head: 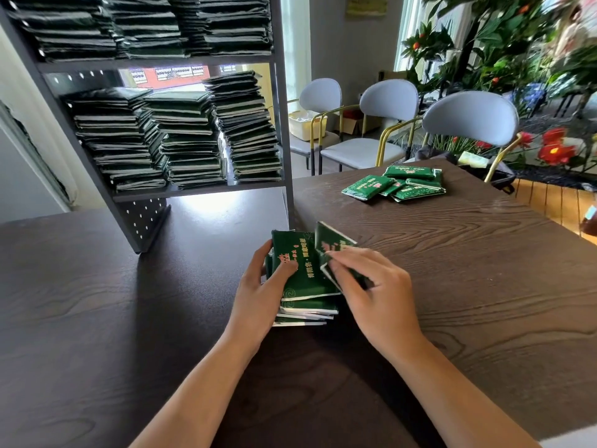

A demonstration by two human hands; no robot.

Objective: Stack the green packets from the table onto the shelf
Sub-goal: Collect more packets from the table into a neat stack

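At the near middle of the dark worktop (484,253), a person's left hand (258,295) grips a small stack of green packets (303,286), long axes toward 12 o'clock. The right hand (371,286) pinches one tilted packet (332,247) beside it. Loose packets (397,187) lie at 1 o'clock; the filled shelf (181,124) stands at 11.

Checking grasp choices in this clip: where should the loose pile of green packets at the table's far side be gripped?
Probably by the long edges of the top packet, hand coming from above: the loose pile lies flat and overlapping, so only upper packets' sides are exposed.
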